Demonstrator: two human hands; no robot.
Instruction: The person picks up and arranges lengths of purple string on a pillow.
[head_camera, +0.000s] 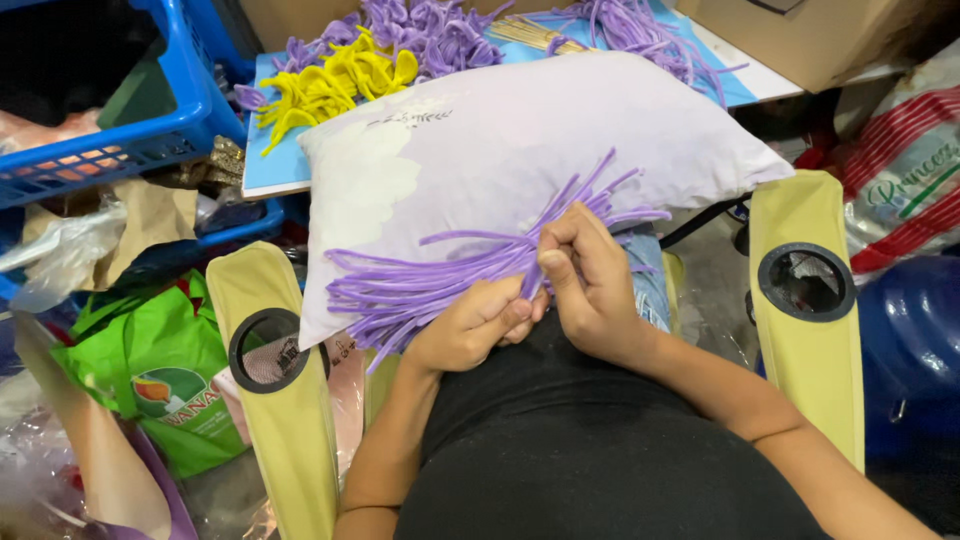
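**Q:** Hands at centre: what does each one hold?

**A:** Left hand (470, 325) has fingers curled and thumb pressed in, closed on a bundle of long, thin purple pipe-cleaner strands (430, 280). Right hand (590, 280) meets it from the other side, fingertips pinched together on the same strands where the bundle narrows. The two hands touch one another at the pinch.

**Q:** Where does the bundle lie?

**A:** On a pale lilac-and-white fabric pillow (520, 150) resting across the person's lap. The strands fan out to the lower left over the pillow's edge, and a smaller spray points up and to the right past the right hand.

**Q:** What frames the lap?

**A:** Two olive-yellow fabric armrests of a folding chair, each with a round black mesh cup holder: one at the left (265, 350), one at the right (805, 280). The person's black shirt (580, 450) fills the lower centre.

**Q:** And beyond the pillow?

**A:** A light blue flat board (262, 160) carrying a heap of yellow pipe-cleaner loops (335, 80) and, just beside it, a heap of purple pipe-cleaner loops (430, 30). A blue plastic crate (170, 90) stands at the upper left, a green shopping bag (160, 370) lies at the lower left, and a brown cardboard box (810, 35) sits at the upper right
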